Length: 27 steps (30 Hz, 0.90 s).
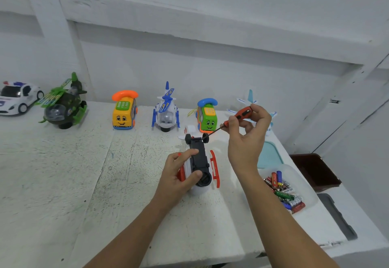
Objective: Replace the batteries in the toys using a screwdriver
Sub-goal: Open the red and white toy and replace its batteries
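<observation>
A red and white toy helicopter (200,158) lies upside down on the white table (105,173), its black underside facing up. My left hand (181,173) grips it from the left side, thumb near the round black part at its near end. My right hand (248,133) holds an orange and black screwdriver (237,117) above and to the right of the toy. The dark tip of the screwdriver points down-left toward the toy's far wheels.
A row of toys stands at the back: a police car (17,97), a green helicopter (63,105), a yellow phone bus (124,111), a blue helicopter (166,110), a green phone bus (207,116), a white plane (271,116). A clear tub of batteries (283,190) sits right, a light blue lid (269,154) behind it.
</observation>
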### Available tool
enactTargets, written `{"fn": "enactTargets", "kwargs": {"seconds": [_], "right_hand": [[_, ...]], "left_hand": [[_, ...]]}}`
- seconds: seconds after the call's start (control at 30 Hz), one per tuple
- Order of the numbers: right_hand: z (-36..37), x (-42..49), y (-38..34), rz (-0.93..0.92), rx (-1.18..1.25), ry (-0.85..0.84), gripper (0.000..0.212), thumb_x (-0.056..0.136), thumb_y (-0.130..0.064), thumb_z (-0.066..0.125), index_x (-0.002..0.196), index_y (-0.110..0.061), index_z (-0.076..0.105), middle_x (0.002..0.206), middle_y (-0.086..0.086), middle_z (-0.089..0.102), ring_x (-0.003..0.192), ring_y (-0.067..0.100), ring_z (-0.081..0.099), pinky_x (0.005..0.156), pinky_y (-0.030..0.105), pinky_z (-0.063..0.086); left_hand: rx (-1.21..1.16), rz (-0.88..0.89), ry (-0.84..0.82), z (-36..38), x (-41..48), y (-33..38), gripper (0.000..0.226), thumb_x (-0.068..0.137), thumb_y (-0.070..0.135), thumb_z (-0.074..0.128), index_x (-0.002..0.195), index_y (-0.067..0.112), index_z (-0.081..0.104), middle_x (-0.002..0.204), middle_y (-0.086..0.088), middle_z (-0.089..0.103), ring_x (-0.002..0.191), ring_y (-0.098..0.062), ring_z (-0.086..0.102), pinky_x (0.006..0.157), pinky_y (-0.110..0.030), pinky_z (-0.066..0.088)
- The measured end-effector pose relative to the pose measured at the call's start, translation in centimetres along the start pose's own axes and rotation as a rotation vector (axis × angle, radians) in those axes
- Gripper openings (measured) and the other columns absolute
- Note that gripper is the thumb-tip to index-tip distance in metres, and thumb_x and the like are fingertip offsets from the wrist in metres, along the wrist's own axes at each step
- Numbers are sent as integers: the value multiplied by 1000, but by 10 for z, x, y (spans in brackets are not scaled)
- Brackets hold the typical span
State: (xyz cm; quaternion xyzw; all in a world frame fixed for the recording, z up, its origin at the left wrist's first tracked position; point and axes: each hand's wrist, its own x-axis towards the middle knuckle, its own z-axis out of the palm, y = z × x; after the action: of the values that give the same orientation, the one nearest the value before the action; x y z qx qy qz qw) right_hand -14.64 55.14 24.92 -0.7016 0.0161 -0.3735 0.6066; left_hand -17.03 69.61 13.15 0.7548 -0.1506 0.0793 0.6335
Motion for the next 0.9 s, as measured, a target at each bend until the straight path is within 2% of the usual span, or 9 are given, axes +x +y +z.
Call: {"fn": "enactTargets", "kwargs": {"seconds": [0.2, 0.33, 0.43, 0.5, 0.57, 0.63, 0.7, 0.77, 0.9], "right_hand": [[-3, -3, 1, -47, 5, -15, 49, 92, -4, 63, 110, -44, 43, 100, -25, 53, 91, 21, 61, 71, 36, 61], [-4, -7, -2, -134, 32, -89, 52, 86, 1, 68, 110, -40, 46, 112, 5, 53, 100, 24, 62, 77, 32, 60], [-7, -1, -5, -67, 164, -177, 46, 89, 13, 57, 111, -27, 50, 117, -1, 56, 106, 26, 65, 84, 34, 58], [-9, 4, -7, -2, 206, -239, 46, 90, 15, 52, 109, -26, 50, 118, -3, 61, 105, 26, 68, 87, 37, 58], [-10, 7, -9, 38, 201, -263, 48, 89, 11, 57, 103, -34, 50, 113, 2, 64, 97, 29, 70, 84, 46, 59], [-10, 10, -10, 0, 132, -257, 55, 84, 5, 66, 95, -47, 51, 103, -4, 62, 89, 28, 68, 77, 52, 59], [-10, 12, -12, -86, 41, -287, 56, 83, 0, 71, 97, -51, 54, 95, -13, 56, 83, 17, 62, 69, 51, 59], [-9, 10, -15, -171, -18, -318, 47, 85, -5, 73, 103, -46, 59, 93, -7, 54, 81, 7, 59, 66, 48, 58], [-9, 8, -16, -182, -5, -351, 39, 89, -8, 64, 113, -38, 62, 106, 1, 58, 98, 12, 62, 77, 42, 60]], "left_hand": [[-4, -16, 5, 1, 0, 3, 49, 73, 58, 58, 121, 49, 52, 118, -6, 47, 107, 14, 45, 79, 2, 40], [-5, -9, 12, 0, 1, 0, 42, 75, 60, 58, 115, 67, 49, 120, -1, 48, 111, 11, 45, 82, 1, 40], [-5, -15, 17, -1, 1, -3, 43, 75, 60, 59, 116, 69, 47, 120, 0, 48, 111, 7, 46, 85, -2, 40], [-4, -26, 7, -2, 1, -3, 44, 74, 61, 58, 116, 70, 46, 122, 1, 48, 112, 8, 45, 84, -1, 40], [0, -32, 5, -1, 1, -2, 46, 73, 62, 58, 115, 71, 45, 123, 2, 47, 113, 8, 44, 84, -1, 40], [-2, -29, 2, -1, 1, 1, 47, 71, 61, 60, 114, 70, 46, 123, 3, 47, 114, 8, 44, 84, 0, 40], [-16, -15, -8, -1, 1, 3, 48, 70, 57, 63, 114, 68, 49, 124, 1, 47, 114, 8, 44, 84, -1, 40], [-8, -10, -12, -1, 0, 3, 49, 69, 56, 64, 114, 67, 49, 124, 1, 47, 114, 10, 43, 84, 1, 39], [1, -19, -8, 0, 1, 2, 51, 68, 56, 64, 113, 70, 47, 125, 4, 47, 115, 15, 41, 82, 3, 38]]}}
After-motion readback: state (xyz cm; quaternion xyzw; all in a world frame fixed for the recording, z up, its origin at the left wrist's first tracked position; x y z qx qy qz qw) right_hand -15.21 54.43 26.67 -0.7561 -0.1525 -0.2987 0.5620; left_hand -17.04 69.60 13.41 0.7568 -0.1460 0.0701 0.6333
